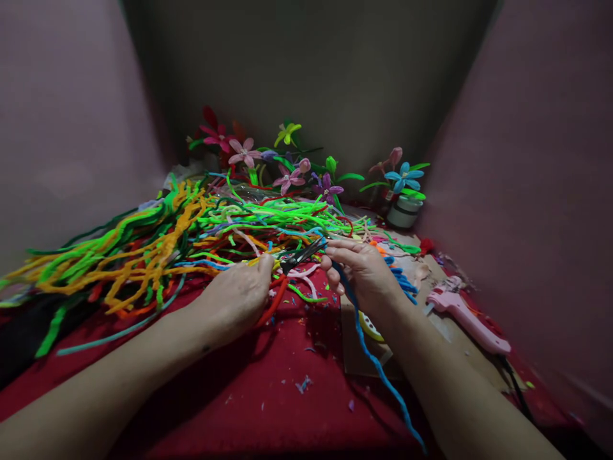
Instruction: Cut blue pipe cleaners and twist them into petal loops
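My left hand (237, 295) is closed around scissors with orange-red handles (287, 281); the dark blades point up and right toward my other hand. My right hand (361, 271) pinches a long blue pipe cleaner (378, 364), which trails down past my wrist toward the near edge. The blade tips sit at the top end of that blue stem, close to my right fingers. Both hands rest over a red cloth (268, 383).
A big heap of loose pipe cleaners (158, 249) in green, orange, yellow and red spreads left and behind. Finished pipe-cleaner flowers (287, 166) stand at the back, some in a small pot (405, 211). A pink glue gun (464, 313) lies at the right on cardboard (364, 361). Small clippings litter the cloth.
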